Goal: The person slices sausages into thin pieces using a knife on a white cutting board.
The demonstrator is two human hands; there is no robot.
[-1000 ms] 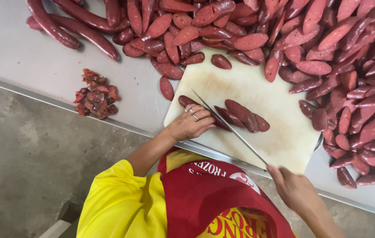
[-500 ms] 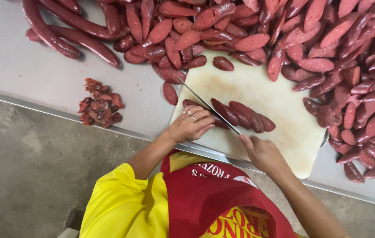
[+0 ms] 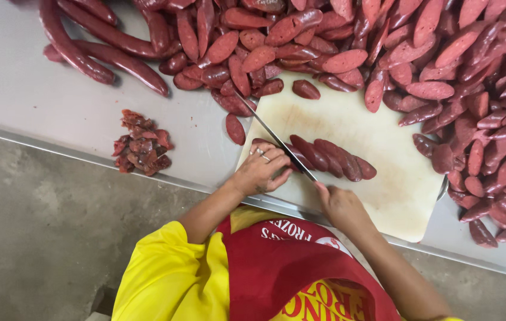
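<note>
**Knife laid diagonally across sliced sausage on the cutting board**

A long thin knife [image 3: 277, 142] is held with its long axis running diagonally, the tip pointed up and to the left toward the sausage heap [image 3: 384, 53], the handle end down and to the right. The blade is seen crossing the near-left corner of the pale cutting board [image 3: 378, 196], which lies on the grey counter [image 3: 39, 95] close to its near edge.

The right hand [image 3: 342, 205] is closed around the knife handle, the grip wrapped fully on it, with the forearm angled in from the lower right. The left hand [image 3: 262, 169] is placed palm down at the board's left corner, fingers curled over the end of a row of sausage slices [image 3: 333, 157]; its grip is pressed on that end, just beside the blade. Two rings are worn on this hand.

About five overlapping slices can be counted in the row, whose long axis runs left to right along the board. One single piece [image 3: 306, 89] lies apart near the board's far edge, and one more [image 3: 235, 128] lies on the counter just left of the board. One small pile of scraps [image 3: 140, 142] is seen farther left. One knife and one board are in view; the heap cannot be counted.
</note>
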